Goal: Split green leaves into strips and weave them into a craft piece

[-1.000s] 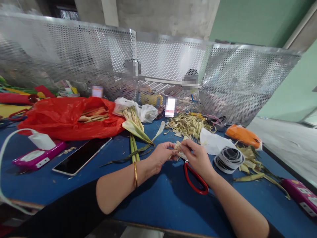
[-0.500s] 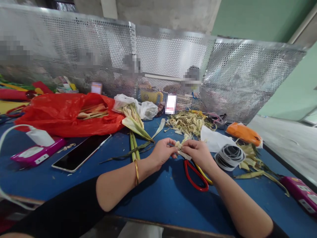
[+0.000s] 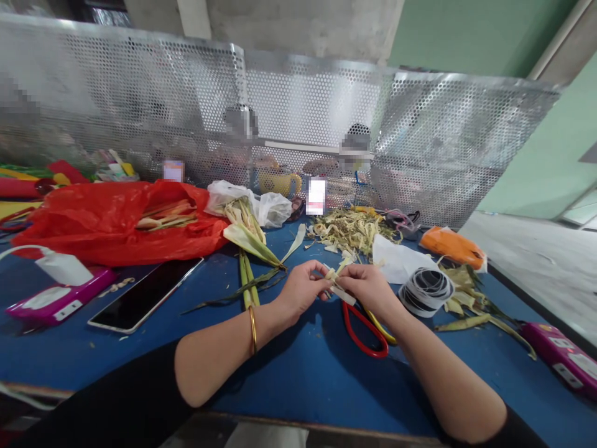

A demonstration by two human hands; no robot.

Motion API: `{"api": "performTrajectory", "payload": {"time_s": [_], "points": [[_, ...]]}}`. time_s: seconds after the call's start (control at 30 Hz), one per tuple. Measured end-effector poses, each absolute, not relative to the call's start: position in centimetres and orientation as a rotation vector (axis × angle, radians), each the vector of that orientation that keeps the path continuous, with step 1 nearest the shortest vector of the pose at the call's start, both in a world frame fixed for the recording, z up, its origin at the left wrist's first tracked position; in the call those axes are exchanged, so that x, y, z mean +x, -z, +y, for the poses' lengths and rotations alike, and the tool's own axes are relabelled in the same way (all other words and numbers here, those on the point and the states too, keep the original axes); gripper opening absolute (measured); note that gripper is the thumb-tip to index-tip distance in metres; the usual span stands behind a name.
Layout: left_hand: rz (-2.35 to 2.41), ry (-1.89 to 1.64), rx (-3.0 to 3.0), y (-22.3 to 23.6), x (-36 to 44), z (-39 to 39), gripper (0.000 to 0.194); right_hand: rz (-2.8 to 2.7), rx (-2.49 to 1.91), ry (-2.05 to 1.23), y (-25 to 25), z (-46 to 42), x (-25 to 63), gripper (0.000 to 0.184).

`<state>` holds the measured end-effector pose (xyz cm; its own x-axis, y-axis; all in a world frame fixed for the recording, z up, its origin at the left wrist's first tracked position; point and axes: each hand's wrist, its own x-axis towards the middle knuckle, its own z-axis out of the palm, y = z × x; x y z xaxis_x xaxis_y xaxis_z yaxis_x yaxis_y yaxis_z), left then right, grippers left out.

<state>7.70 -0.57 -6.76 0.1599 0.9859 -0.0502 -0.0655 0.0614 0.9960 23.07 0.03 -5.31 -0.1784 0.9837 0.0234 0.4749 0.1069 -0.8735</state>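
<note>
Between my two hands is a small pale strip of corn husk point(image 3: 344, 294), folded or knotted at the middle. My left hand point(image 3: 305, 287) pinches its left side with thumb and fingers. From the other side my right hand point(image 3: 366, 285) grips it, fingertips close to the left ones. Just below my right hand lie scissors with red and yellow handles point(image 3: 368, 336), their blades hidden under the hands. Left of my left hand are green husk stalks point(image 3: 249, 280) and a bundle of pale husk leaves point(image 3: 249, 239). A heap of husk shreds point(image 3: 349, 230) lies beyond my hands.
On the left are a red plastic bag point(image 3: 107, 218) with husks, a phone point(image 3: 149, 295) and a purple power strip point(image 3: 60, 298). To the right sit a coil of wire point(image 3: 426, 291), white paper point(image 3: 396, 260), an orange packet point(image 3: 452, 247) and another purple power strip point(image 3: 559, 354). A perforated metal screen point(image 3: 317, 106) stands behind.
The view has shifted slightly. My fingers have moved a little on the husk strip, and a pale end now stands up between my hands.
</note>
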Motion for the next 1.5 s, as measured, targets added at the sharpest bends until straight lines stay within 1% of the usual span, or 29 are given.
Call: {"api": "performTrajectory", "payload": {"time_s": [0.07,0.17,0.23,0.37,0.4,0.47,0.53,0.57,0.67,0.73,0.8,0.83,0.93,0.97,1.13,1.27,1.37,1.5], "points": [[1.078,-1.086,1.262,6.8,7.6,-0.5,0.014,-1.837,-1.466,-0.878,5.3,0.0,23.1,0.016],[1.111,-1.063,1.363,6.8,7.4,-0.4,0.013,-1.895,-1.433,-0.727,5.4,-0.1,23.1,0.007],[1.14,-1.022,1.403,6.8,7.3,-0.3,0.015,-1.885,-1.373,-0.753,5.4,-0.1,23.2,0.009],[1.198,-0.976,1.448,6.7,7.1,-0.3,0.023,-1.895,-1.265,-0.905,5.2,-0.2,23.3,0.012],[1.206,-0.972,1.456,6.7,7.0,-0.2,0.024,-1.9,-1.246,-0.924,5.1,-0.2,23.3,0.015],[1.213,-0.952,1.475,6.7,6.9,-0.2,0.025,-1.907,-1.248,-0.945,4.9,-0.2,23.2,0.021],[1.212,-0.917,1.504,6.7,6.9,-0.3,0.024,-1.912,-1.306,-0.948,4.9,-0.3,23.1,0.019],[1.207,-0.894,1.522,6.7,6.9,-0.3,0.023,-1.915,-1.344,-0.94,4.9,-0.2,23.1,0.022],[1.165,-0.854,1.514,6.6,7.0,-0.5,0.02,-1.894,-1.403,-0.788,5.2,-0.1,23.2,0.03],[1.111,-0.863,1.443,6.5,7.1,-0.6,0.018,-1.837,-1.358,-0.635,5.2,0.0,23.2,0.027],[1.037,-0.862,1.398,6.3,7.1,-0.8,0.012,-1.785,-1.259,-0.562,5.1,0.0,23.2,0.023],[0.99,-0.837,1.409,6.2,7.1,-0.9,0.009,-1.771,-1.21,-0.558,5.0,0.1,23.2,0.021],[0.854,-0.693,1.499,5.8,7.0,-1.1,0.02,-1.758,-1.138,-0.617,5.0,0.1,23.2,0.02],[0.818,-0.656,1.511,5.6,6.9,-1.2,0.02,-1.738,-1.158,-0.648,5.1,0.2,23.2,0.021],[0.757,-0.607,1.408,4.9,6.5,-1.3,0.009,-1.605,-1.319,-0.736,5.6,0.4,23.0,0.025],[0.818,-0.595,1.285,5.0,6.8,-1.5,0.018,-1.643,-1.322,-0.736,5.8,0.3,22.7,0.025],[0.868,-0.649,1.323,5.6,7.3,-1.7,0.027,-1.678,-1.285,-0.734,6.2,0.3,22.5,0.024],[0.908,-0.649,1.41,6.0,7.6,-2.0,0.028,-1.653,-1.267,-0.65,7.0,0.4,22.2,0.024]]}}
